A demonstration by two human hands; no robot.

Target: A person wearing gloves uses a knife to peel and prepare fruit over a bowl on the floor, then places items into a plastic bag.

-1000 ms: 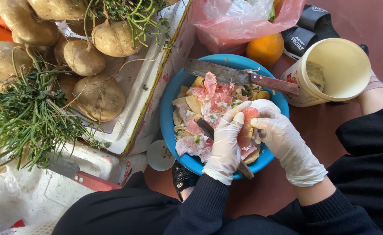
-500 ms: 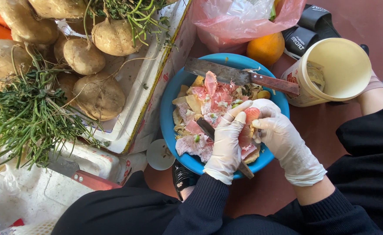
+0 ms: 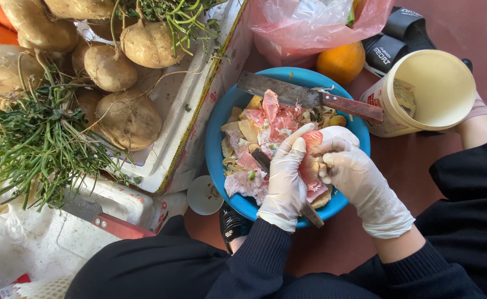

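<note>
Item: your left hand (image 3: 285, 180), in a white glove, fingers (image 3: 298, 145) curled round a pink, peeled piece of fruit (image 3: 311, 160), grasping it from the left. Your right hand (image 3: 357, 177), also gloved, fingers (image 3: 332, 149) clamped on the same piece from the right; both hands hold it just above the bowl.

Beneath the fingers: a round blue bowl (image 3: 217, 145) filled with pink and yellowish peelings (image 3: 254, 130). A dark knife handle (image 3: 313, 215) pokes out under your left wrist; whether either hand grips it cannot be told.

Beyond the fingertips: a cleaver (image 3: 304, 98) with a wooden handle, laid flat across the bowl's far rim.

Further out past the cleaver: an orange (image 3: 341, 62) and a pink plastic bag (image 3: 310, 25).

Right of your right hand: a cream plastic tub (image 3: 437, 88), open, near the bowl.

Left of your left hand: a white foam box (image 3: 199, 83) holding brown tubers (image 3: 128, 119) and green herbs (image 3: 38, 144). A small white lid (image 3: 204, 195) lies just beside the bowl.
</note>
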